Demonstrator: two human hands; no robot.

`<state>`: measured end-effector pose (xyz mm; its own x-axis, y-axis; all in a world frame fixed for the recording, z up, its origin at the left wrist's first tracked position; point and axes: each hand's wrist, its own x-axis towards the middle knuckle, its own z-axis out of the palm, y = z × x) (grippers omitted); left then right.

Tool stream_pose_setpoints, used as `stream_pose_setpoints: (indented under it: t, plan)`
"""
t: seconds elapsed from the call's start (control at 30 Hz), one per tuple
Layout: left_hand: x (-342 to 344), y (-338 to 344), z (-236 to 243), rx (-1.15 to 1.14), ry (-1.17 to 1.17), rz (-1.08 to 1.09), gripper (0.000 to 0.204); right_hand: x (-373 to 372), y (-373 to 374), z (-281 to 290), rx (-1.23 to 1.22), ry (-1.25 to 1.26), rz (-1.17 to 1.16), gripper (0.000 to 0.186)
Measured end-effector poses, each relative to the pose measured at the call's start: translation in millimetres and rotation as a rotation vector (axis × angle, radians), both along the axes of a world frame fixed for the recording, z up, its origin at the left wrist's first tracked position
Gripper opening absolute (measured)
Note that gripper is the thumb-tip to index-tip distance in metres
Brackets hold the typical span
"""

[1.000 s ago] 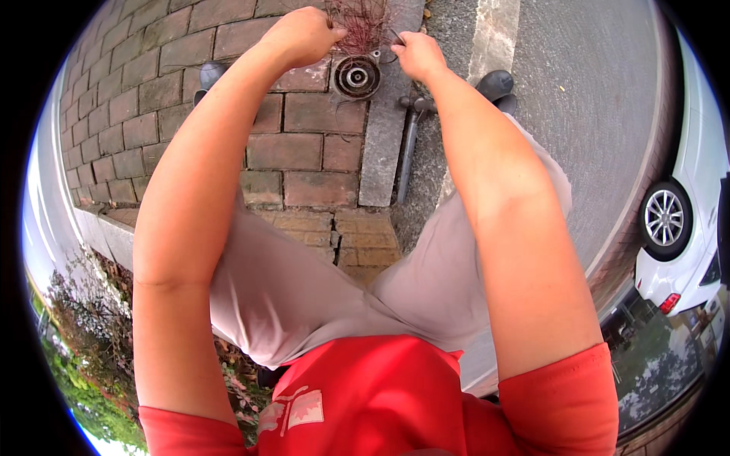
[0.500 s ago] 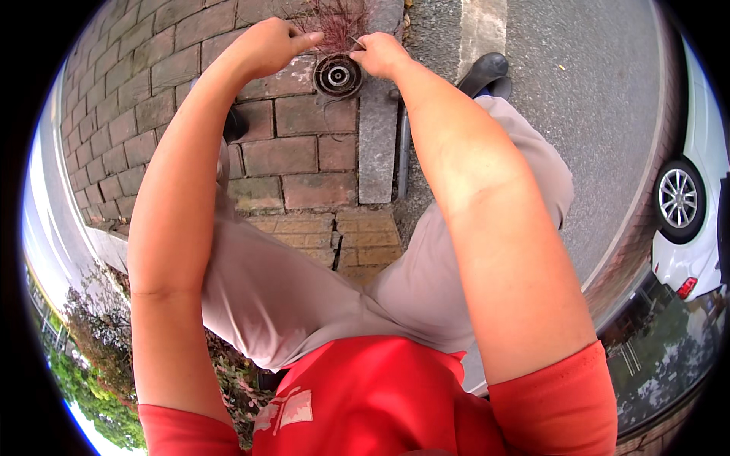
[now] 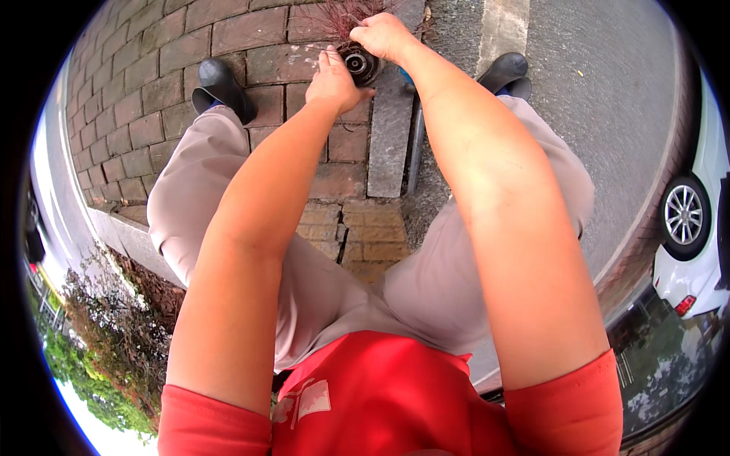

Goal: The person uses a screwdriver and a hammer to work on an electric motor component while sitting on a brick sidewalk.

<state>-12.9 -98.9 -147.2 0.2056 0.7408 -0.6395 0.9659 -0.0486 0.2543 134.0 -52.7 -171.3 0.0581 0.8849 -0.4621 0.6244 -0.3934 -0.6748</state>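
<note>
A round black hub (image 3: 356,65) with concentric rings rests on the brick paving beside the kerb. Thin reddish, wiry strands (image 3: 334,19) spread in a tangle just beyond it. My left hand (image 3: 334,82) curves round the hub's left and near side, with fingers along its left rim and the thumb at its near edge. Over the hub's far right side, my right hand (image 3: 382,36) is closed in a pinch at the strands' edge. What lies between its fingertips is too small to make out.
A grey stone kerb (image 3: 391,144) divides the brick paving (image 3: 175,87) from the asphalt (image 3: 601,99). Alongside the kerb runs a metal pole (image 3: 416,148). My dark shoes (image 3: 220,90) stand on both sides. A white car (image 3: 696,281) is at the far right, shrubs (image 3: 118,311) at the lower left.
My left hand has come right and nearer, from above the strands onto the hub. My right hand has shifted slightly away and right. My left leg has come into fuller view.
</note>
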Motion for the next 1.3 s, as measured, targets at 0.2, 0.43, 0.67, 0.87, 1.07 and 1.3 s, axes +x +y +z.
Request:
stream_pose_setpoints:
  t: [0.2, 0.43, 0.67, 0.87, 1.07, 1.3]
  plan:
    - [5.1, 0.5, -18.7, 0.016, 0.021, 0.055, 0.124, -6.6, 14.5, 27.4, -0.044, -0.124, 0.11, 0.032]
    - [-17.4, -5.1, -54.9, 0.188, -0.311, 0.051, 0.108, -23.9, 11.2, 57.4, -0.46, 0.168, -0.154, 0.028]
    - [-22.4, 9.3, -14.9, 0.182, -0.124, 0.051, 0.063, 13.7, -0.8, 156.3, -0.042, -0.43, 0.123, 0.025]
    - [-28.0, 14.7, 4.9, 0.026, 0.051, 0.191, 0.055, 25.6, -48.3, 303.3, 0.088, -0.151, -0.154, 0.024]
    - [-57.8, -1.9, -40.0, 0.033, -0.286, 0.093, 0.033, 42.6, -35.2, 266.5, 0.278, -0.347, -0.111, 0.035]
    - [-37.8, 2.3, -33.3, 0.192, -0.327, 0.32, 0.034, 43.0, -14.4, 254.0, 0.407, -0.173, 0.003, 0.04]
